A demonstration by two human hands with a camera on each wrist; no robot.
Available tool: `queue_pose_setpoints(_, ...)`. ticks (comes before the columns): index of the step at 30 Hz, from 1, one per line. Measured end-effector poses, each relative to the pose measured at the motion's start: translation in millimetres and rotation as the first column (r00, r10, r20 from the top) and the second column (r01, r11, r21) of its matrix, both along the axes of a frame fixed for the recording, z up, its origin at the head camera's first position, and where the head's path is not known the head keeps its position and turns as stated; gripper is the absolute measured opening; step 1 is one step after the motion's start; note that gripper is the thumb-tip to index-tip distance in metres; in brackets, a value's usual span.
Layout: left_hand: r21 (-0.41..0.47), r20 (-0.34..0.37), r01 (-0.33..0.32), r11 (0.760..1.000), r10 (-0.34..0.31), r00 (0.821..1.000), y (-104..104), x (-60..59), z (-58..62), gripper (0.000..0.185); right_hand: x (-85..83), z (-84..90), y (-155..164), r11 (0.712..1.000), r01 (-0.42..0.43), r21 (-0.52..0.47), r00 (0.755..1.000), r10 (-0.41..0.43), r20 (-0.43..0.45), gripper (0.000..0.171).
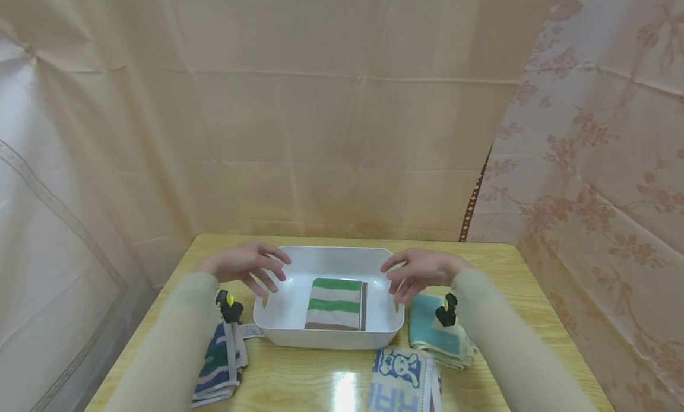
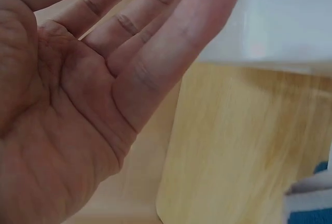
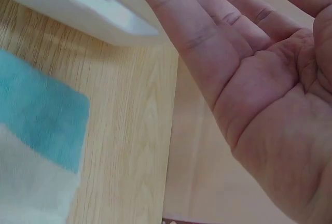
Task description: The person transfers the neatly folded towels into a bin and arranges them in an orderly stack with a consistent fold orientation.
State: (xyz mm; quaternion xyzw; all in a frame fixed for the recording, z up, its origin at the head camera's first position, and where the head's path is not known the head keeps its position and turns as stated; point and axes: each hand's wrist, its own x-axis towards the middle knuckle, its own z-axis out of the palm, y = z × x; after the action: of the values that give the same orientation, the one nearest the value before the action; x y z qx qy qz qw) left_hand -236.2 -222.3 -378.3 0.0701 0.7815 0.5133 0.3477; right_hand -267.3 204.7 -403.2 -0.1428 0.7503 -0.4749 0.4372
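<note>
Bear-print towel at 6 o'clock, table near edge. Navy striped towel at 8, teal towel at 4. White basin centre; green-striped folded towel inside. Left hand over 10 o'clock rim, right hand over 2 o'clock rim; both spread, holding nothing. Judgement: grip both rims evenly, lift level.
</note>
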Motion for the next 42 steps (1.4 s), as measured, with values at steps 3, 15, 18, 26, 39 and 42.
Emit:
queue_pose_setpoints(3, 0.01, -0.002, -0.032, 0.999, 0.032, 0.999, -12.6, 3.2, -3.2, 0.047, -0.7, -0.8, 9.4, 1.0, 0.01, -0.015, 1.0, -0.01, 0.0, 0.048)
queue_pose_setpoints(15, 0.056, -0.009, -0.146, 0.988, 0.147, 0.989, -50.7, 15.0, -36.7, 0.033, 2.9, -5.6, 43.0, 0.995, 0.088, 0.037, 0.995, -0.087, -0.043, 0.053)
queue_pose_setpoints(18, 0.058, 0.009, -0.173, 0.983, 0.173, 0.985, -56.4, 18.3, -46.1, 0.026, 3.8, -7.6, 51.4, 0.992, 0.107, 0.064, 0.993, -0.104, -0.051, 0.052)
queue_pose_setpoints(26, 0.006, 0.047, -0.224, 0.975, 0.223, 0.974, -51.5, 24.2, -60.2, 0.041, 4.6, -19.1, 77.4, 0.985, 0.141, 0.096, 0.99, -0.138, -0.039, 0.056)
queue_pose_setpoints(39, -0.007, 0.038, -0.207, 0.978, 0.207, 0.978, -47.2, 24.3, -60.3, 0.052, 14.9, -44.0, 117.8, 0.957, 0.226, 0.182, 0.974, -0.22, -0.05, 0.065)
queue_pose_setpoints(42, 0.008, 0.052, -0.207, 0.978, 0.206, 0.977, -47.4, 24.9, -60.4, 0.053, 17.1, -48.5, 123.3, 0.949, 0.241, 0.205, 0.97, -0.235, -0.057, 0.067)
